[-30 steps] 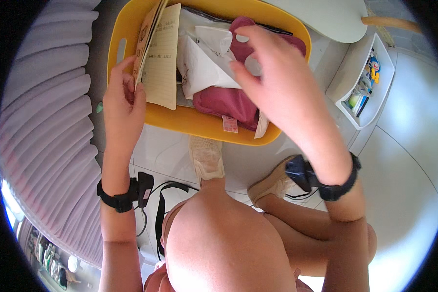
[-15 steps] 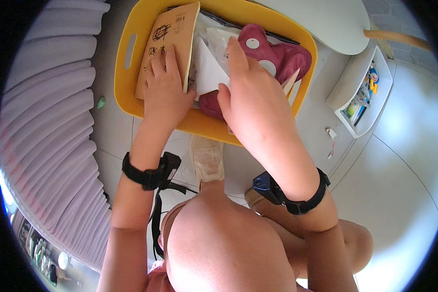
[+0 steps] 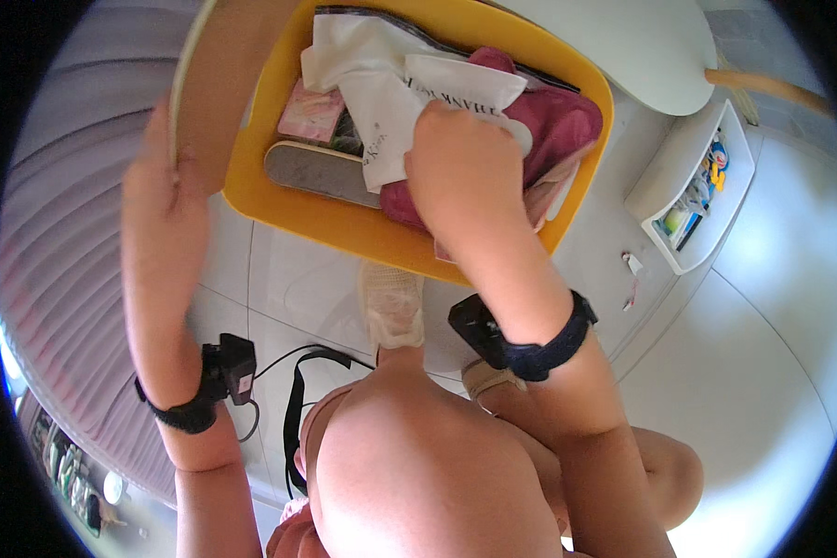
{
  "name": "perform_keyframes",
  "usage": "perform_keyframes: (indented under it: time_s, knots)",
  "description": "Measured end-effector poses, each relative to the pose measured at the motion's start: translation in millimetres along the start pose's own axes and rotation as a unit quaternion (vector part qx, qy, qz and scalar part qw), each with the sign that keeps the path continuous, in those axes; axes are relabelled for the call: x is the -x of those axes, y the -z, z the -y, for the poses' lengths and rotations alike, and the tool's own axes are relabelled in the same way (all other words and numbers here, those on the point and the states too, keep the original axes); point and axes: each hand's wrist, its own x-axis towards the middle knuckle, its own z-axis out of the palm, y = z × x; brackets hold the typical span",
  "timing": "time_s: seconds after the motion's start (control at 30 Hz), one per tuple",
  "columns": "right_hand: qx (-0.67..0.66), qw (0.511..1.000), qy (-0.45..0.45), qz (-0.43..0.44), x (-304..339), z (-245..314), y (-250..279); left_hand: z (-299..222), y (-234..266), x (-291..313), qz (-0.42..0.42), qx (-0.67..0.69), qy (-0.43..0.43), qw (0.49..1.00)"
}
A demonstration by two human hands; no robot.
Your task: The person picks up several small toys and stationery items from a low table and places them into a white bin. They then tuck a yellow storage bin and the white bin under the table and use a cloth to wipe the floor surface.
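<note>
A pale tiled floor (image 3: 772,353) spreads beneath everything, with a pleated, pale lilac curtain (image 3: 74,270) down the left side and a white rounded surface (image 3: 614,42) on a wooden leg (image 3: 763,84) at the upper right. On the floor stands a yellow basket (image 3: 307,240), filled with loose things. The left hand (image 3: 166,200), slightly blurred, is at the basket's left side with its fingers grasping a brown notebook (image 3: 228,84), which is held up on edge, partly over the basket's left rim and cut off by the top of the view. The right hand (image 3: 467,163) is inside the basket, its fingers curled down onto a white bag (image 3: 367,93) with dark lettering; the fingertips are hidden, so I cannot tell whether they grip it. Left of the bag lie a pink box (image 3: 311,112) and, just below that, a long grey case (image 3: 321,174) with rounded ends. A maroon item (image 3: 567,126) fills the basket's right part. Farther right, a white bin (image 3: 656,186) holds small colourful items.
</note>
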Motion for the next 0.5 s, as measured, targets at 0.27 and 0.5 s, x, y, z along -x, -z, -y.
perform_keyframes:
  time_s: [0.27, 0.5]
  knots:
    - [-0.15, 0.964, 0.115, -0.188, 7.3, 50.1, -38.5, -5.7, 39.0, 1.5, -0.04, 0.026, 0.082, 0.996]
    - [-0.037, 0.969, 0.24, -0.039, -13.3, 99.0, -69.4, -3.1, 26.9, 5.9, -0.069, 0.108, 0.091, 0.988]
